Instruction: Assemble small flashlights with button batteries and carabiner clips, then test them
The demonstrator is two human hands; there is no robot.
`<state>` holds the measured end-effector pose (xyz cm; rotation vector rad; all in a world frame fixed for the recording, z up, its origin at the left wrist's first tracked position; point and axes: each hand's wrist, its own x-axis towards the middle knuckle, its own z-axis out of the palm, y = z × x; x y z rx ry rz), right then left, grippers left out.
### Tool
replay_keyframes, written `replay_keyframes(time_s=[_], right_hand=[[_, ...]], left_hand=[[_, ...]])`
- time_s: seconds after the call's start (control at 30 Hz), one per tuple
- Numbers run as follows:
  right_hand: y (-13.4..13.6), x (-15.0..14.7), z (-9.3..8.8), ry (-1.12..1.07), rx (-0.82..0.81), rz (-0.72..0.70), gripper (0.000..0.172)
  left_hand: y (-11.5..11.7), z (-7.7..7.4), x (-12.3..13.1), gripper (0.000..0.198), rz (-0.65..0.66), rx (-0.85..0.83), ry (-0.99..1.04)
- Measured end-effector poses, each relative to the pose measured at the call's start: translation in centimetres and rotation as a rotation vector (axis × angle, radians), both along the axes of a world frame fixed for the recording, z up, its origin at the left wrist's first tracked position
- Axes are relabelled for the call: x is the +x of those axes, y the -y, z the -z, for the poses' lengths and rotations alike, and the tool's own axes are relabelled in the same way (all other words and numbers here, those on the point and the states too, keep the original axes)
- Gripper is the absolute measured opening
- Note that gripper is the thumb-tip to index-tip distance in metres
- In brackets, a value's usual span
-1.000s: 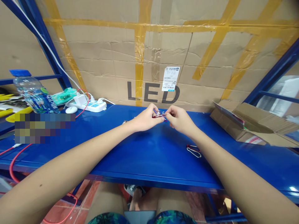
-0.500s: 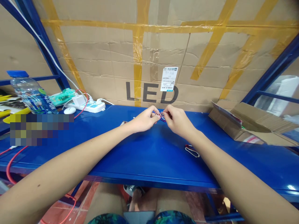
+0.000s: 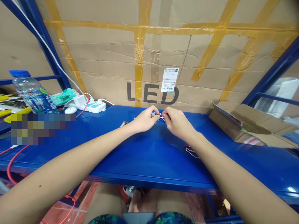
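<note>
My left hand (image 3: 146, 119) and my right hand (image 3: 174, 119) meet over the back of the blue table, fingertips almost touching. Both are closed in a pinch on a small bundle of thin red, white and blue wires (image 3: 161, 117). The fingers cover most of the bundle, so its ends do not show. A looped piece of red and white wire (image 3: 192, 151) lies on the table beside my right forearm. Partly behind my left wrist is another small reddish and white piece (image 3: 124, 123), too small to name.
A white power strip (image 3: 94, 107) with plugs, a white rounded gadget (image 3: 70, 110) and a blue-capped bottle (image 3: 35, 93) stand at the left. An open cardboard box (image 3: 224, 127) sits at the right. Behind the blue table (image 3: 144, 165) rises a large taped carton (image 3: 105, 62).
Both hands keep their pinch on the wires, with the right fingers shifted very slightly. The whole view has moved a little; otherwise things lie as before.
</note>
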<state>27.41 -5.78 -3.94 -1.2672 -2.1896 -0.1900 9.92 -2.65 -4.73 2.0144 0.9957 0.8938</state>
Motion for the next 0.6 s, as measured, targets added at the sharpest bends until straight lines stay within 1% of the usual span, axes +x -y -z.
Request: replay_keyframes(time_s=[0.1, 0.3, 0.5, 0.6], right_hand=[[0.04, 0.02, -0.1, 0.017, -0.008, 0.003, 0.016], [0.17, -0.2, -0.13, 0.132, 0.013, 0.046, 0.019], [0.4, -0.64, -0.06, 0.2, 0.026, 0.087, 0.017], [0.29, -0.56, 0.09, 0.187, 0.044, 0.085, 0.018]], left_hand=[[0.09, -0.12, 0.04, 0.005, -0.014, 0.004, -0.007], [0.37, -0.45, 0.13, 0.004, -0.049, -0.032, -0.014], [0.43, -0.17, 0.09, 0.004, -0.102, 0.084, -0.051], [0.4, -0.1, 0.0, 0.004, -0.105, 0.086, -0.06]])
